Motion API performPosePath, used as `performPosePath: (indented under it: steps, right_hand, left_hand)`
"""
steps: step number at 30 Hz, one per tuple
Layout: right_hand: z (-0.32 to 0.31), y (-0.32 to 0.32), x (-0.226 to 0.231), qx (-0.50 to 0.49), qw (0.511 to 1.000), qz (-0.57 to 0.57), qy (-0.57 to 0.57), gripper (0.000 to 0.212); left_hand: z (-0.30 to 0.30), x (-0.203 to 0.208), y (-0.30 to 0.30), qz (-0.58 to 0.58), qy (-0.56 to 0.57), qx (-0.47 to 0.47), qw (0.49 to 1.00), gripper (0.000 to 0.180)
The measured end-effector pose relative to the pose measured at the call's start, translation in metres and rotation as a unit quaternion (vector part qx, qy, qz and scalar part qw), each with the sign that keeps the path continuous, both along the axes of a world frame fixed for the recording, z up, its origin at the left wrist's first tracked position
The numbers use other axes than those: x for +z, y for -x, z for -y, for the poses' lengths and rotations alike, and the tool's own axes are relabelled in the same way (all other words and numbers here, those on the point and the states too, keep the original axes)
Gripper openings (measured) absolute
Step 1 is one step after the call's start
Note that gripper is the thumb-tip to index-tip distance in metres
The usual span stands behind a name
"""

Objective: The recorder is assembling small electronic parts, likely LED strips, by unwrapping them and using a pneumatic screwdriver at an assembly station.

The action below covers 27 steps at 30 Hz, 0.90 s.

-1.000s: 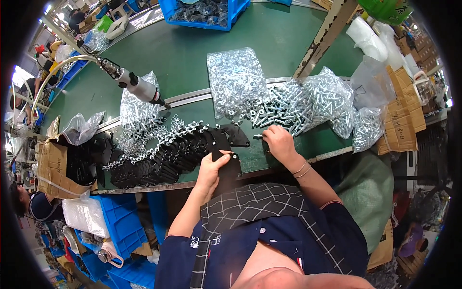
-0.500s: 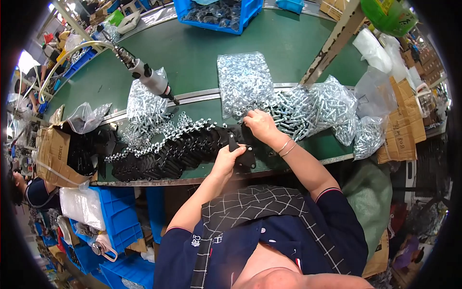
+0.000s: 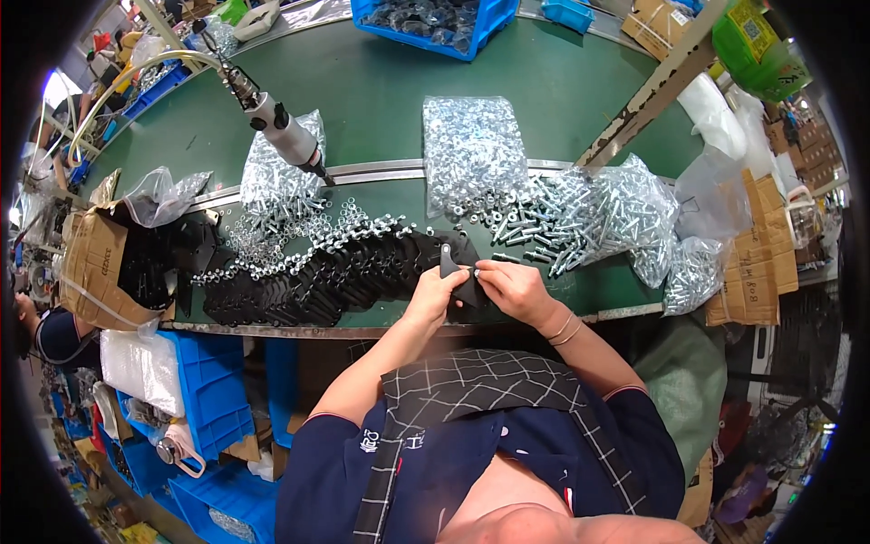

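Observation:
A black metal bracket [image 3: 469, 294] is gripped by my left hand [image 3: 433, 296], thumb on top, near the front edge of the bench. Against its right side, the fingertips of my right hand [image 3: 518, 290] are pinched together; a small silvery fastener shows at their tips, too small to name surely. More black brackets [image 3: 317, 286] lie overlapped in a long row to the left, with shiny nuts and bolt ends [image 3: 353, 238] along their far side. Beyond my hands, loose bolts [image 3: 553, 222] spill from a clear bag [image 3: 625, 204]. A clear bag of small metal parts [image 3: 474, 145] lies farther back.
A grey power screwdriver [image 3: 285, 136] hangs over the left side, near another bag of bolts [image 3: 276, 181]. An open cardboard box [image 3: 101, 272] of black parts stands far left. A worn metal post [image 3: 648, 91] rises at right. A blue crate [image 3: 426, 41] sits at the back.
My right hand has come back from the small-parts pile toward me and now meets the bracket in my left hand. The left hand still holds the bracket.

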State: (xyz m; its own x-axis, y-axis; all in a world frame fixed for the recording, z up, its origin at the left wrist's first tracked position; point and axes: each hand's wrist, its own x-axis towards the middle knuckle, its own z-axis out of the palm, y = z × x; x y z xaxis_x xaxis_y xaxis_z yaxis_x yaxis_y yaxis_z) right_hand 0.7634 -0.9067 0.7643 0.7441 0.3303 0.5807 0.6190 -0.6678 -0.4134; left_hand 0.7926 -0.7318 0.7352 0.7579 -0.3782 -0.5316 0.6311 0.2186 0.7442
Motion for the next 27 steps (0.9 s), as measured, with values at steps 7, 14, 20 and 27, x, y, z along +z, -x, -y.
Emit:
performPosePath:
  steps: [7, 14, 20, 27]
  right_hand:
    - [0.002, -0.001, 0.019, 0.041, 0.994, -0.045, 0.091, 0.02]
    - [0.009, 0.001, 0.026, 0.087, 0.985, -0.074, 0.128, 0.013]
    - [0.0, -0.012, 0.04, 0.136, 0.97, -0.018, 0.199, 0.015]
    - [0.004, -0.011, 0.025, 0.087, 0.976, -0.048, 0.194, 0.011]
  left_hand:
    - [-0.007, 0.027, 0.01, 0.053, -0.032, -0.067, 0.996, 0.023]
    - [0.01, -0.025, 0.008, 0.027, -0.002, -0.03, 0.999, 0.017]
    - [0.004, -0.031, -0.005, 0.012, -0.01, -0.045, 0.999, 0.015]
    - [0.002, -0.031, -0.007, -0.004, 0.004, -0.065, 0.998, 0.013]
